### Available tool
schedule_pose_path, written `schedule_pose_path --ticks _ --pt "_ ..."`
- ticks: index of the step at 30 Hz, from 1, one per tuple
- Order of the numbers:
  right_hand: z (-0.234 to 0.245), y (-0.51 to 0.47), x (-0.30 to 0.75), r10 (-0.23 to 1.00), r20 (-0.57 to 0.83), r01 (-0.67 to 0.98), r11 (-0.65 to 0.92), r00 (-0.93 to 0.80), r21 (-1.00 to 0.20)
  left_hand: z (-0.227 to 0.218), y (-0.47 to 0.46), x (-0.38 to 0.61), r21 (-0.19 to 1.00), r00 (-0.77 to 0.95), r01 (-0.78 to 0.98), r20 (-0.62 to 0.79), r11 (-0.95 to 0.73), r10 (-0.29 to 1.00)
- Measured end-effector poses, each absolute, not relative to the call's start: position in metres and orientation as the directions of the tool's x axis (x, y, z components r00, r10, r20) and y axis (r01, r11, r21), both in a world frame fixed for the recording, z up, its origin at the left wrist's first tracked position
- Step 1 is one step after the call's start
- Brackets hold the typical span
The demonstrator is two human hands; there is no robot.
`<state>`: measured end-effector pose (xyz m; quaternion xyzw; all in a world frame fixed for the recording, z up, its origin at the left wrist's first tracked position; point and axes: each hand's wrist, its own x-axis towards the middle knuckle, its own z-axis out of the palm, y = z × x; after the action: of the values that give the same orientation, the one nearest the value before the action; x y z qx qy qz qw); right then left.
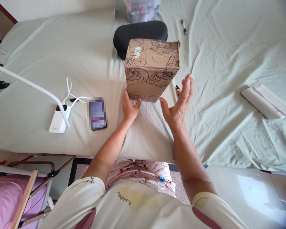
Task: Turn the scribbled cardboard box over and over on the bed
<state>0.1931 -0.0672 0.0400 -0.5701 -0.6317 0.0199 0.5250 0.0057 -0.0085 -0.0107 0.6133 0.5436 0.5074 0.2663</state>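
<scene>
A brown cardboard box (151, 68) covered in black scribbles stands upright on the pale sheet (62, 57) in front of me. My left hand (129, 107) grips its lower left corner, thumb on the front face and fingers behind. My right hand (179, 103) hovers just off the box's lower right side, fingers spread and palm turned toward it, holding nothing. A black marker (177, 88) peeks out behind my right hand.
A black case (139, 33) lies behind the box, with a clear plastic tub (141, 9) beyond it. A phone (97, 114) and white power bank (58, 119) with cable sit left. A white flat device (267, 100) lies right. Another marker (183, 26) rests far back.
</scene>
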Motion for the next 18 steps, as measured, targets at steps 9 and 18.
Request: schedule_pose_path --ticks 9,18 --pt "0.067 -0.076 0.197 0.797 0.577 0.731 0.286 0.178 -0.620 -0.002 -0.010 0.007 0.902 -0.101 0.383 0.254 -0.198 0.962" --pt "0.085 -0.045 0.191 0.738 0.665 0.779 0.349 0.114 -0.521 -0.003 -0.007 0.005 0.899 -0.072 0.374 0.272 -0.227 0.959"
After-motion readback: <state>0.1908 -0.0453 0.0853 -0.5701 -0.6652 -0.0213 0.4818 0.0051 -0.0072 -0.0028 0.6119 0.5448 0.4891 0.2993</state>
